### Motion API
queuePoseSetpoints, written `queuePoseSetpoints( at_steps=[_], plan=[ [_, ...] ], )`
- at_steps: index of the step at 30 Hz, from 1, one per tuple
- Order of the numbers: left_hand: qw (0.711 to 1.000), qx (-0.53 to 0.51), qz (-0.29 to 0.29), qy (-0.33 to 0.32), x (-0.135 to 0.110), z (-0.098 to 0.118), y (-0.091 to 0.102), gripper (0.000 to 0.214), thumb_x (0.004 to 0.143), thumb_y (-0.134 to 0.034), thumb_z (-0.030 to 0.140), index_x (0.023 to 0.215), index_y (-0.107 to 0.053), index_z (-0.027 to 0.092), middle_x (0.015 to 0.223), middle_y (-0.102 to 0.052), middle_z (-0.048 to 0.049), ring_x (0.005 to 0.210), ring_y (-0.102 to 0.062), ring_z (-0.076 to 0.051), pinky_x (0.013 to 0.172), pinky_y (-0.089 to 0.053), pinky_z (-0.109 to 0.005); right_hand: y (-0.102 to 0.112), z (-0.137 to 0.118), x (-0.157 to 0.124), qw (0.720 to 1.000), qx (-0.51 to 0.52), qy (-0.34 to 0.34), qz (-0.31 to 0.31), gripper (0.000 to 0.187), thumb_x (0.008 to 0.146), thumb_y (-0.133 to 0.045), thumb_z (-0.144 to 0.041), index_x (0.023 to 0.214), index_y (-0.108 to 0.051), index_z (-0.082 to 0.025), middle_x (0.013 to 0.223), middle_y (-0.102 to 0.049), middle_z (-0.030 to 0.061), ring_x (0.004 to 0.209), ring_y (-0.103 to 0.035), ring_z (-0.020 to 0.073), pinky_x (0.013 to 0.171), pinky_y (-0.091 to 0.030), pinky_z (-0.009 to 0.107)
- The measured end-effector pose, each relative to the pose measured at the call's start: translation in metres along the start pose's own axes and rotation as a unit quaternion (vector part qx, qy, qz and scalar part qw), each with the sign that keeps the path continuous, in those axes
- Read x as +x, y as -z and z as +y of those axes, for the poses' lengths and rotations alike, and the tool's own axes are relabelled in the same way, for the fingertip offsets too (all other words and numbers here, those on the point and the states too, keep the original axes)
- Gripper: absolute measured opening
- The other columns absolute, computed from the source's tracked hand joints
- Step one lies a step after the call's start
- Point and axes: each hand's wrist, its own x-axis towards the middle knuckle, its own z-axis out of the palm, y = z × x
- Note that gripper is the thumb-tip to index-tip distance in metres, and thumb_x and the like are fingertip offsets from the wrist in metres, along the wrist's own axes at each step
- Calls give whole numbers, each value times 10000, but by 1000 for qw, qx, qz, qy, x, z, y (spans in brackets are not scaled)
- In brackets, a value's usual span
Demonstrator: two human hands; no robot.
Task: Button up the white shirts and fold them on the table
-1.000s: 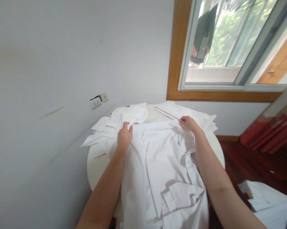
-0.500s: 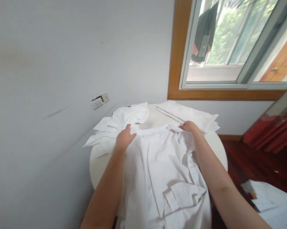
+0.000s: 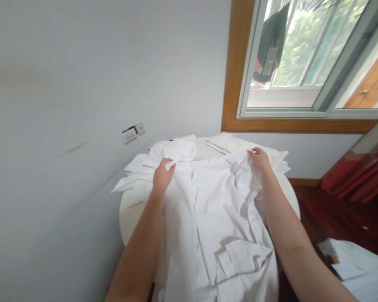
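Observation:
A white garment (image 3: 214, 201) is spread over the round table, its wide body hanging down the near side towards me. Its top edge stretches between my two hands. At the left corner of that edge, my left hand (image 3: 163, 176) has thumb and forefinger curved around the cloth. My right hand (image 3: 259, 158) pinches the right corner, slightly higher than the left one. Creases run down the right side of the garment, and a folded flap lies low on it.
On the round cream table (image 3: 132, 222), a crumpled white cloth (image 3: 138, 174) lies at left and a folded white cloth (image 3: 233, 142) at back right. A wall socket (image 3: 129, 135), a wood-framed window (image 3: 228, 84) and a red curtain (image 3: 352, 172) surround it. Papers (image 3: 361, 264) lie lower right.
The garment's top edge has moved away from me and up, most at the right. My right hand has risen with its corner; my left hand has shifted up slightly.

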Motion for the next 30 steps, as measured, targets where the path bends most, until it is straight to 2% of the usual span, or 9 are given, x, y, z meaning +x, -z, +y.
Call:
queuePoseSetpoints(
  at_steps=[6, 10, 13, 16, 21, 23, 26, 28, 30],
  plan=[
    [1000, 21, -12, 16, -2, -3, -7, 294, 924, -355, 287, 1128, -564, 259, 933, -683, -37, 826, -633, -191, 762, -438, -273, 3, 5, 5, 999, 23, 10, 26, 397, 727, -532, -501, 836, -656, -140, 679, -614, 36, 597, -506, 149, 591, -375, 253],
    [999, 21, -48, 2, -2, -3, -11, 265, 856, -504, 355, 1086, -589, 256, 964, -686, -40, 896, -634, -216, 808, -457, -299, -2, -4, 1, 999, 20, 48, 11, 384, 742, -522, -496, 846, -659, -153, 671, -613, 29, 618, -517, 157, 597, -377, 252],
    [998, -24, -52, -25, 1, -4, -11, 343, 769, -617, 302, 1103, -569, 242, 1076, -661, -39, 994, -613, -213, 883, -452, -301, -6, -20, -7, 996, 1, 86, -4, 343, 761, -521, -468, 849, -660, -167, 674, -617, 25, 630, -527, 161, 605, -377, 253],
    [998, -46, -29, -6, 2, 0, -9, 406, 733, -604, 181, 1132, -537, 217, 1107, -639, -61, 1041, -596, -224, 933, -441, -333, -14, -43, -21, 992, -24, 125, -16, 297, 798, -506, -415, 884, -650, -170, 687, -626, 26, 629, -537, 158, 616, -382, 251],
    [990, -137, 6, 8, -4, 31, -20, 436, 712, -588, 115, 1129, -514, 220, 1105, -610, -59, 1074, -575, -213, 958, -448, -356, -41, -77, -53, 982, -49, 167, -68, 233, 865, -449, -275, 1005, -601, -168, 695, -638, 30, 654, -575, 155, 638, -413, 243],
    [972, -232, -32, 16, -12, 48, -34, 422, 749, -608, 191, 1154, -498, 232, 1109, -599, -55, 988, -608, -187, 876, -503, -344, -55, -85, -68, 978, -44, 166, -116, 243, 874, -446, -227, 1074, -570, -167, 736, -655, 35, 650, -595, 144, 630, -435, 232],
    [912, -364, -189, 7, -27, 64, -60, 440, 834, -540, 273, 1258, -433, 231, 1118, -604, -81, 812, -645, -146, 721, -552, -324, -71, -89, -90, 949, -11, 142, -280, 314, 894, -436, -198, 1201, -504, -182, 825, -680, 40, 570, -612, 109, 552, -460, 198],
    [900, -346, -259, -47, -36, 64, -74, 406, 878, -459, 247, 1283, -436, 224, 1118, -628, -90, 865, -644, -153, 754, -544, -319, -76, -89, -100, 905, -24, 126, -407, 316, 878, -466, -163, 1187, -531, -186, 884, -695, 54, 575, -633, 107, 533, -477, 187],
    [916, -272, -278, -101, -42, 59, -80, 414, 882, -409, 171, 1292, -450, 209, 1122, -645, -95, 956, -629, -166, 830, -518, -321, -77, -86, -104, 865, -49, 116, -486, 315, 843, -503, -117, 1141, -578, -184, 911, -707, 61, 631, -660, 122, 559, -499, 185]
  ],
)
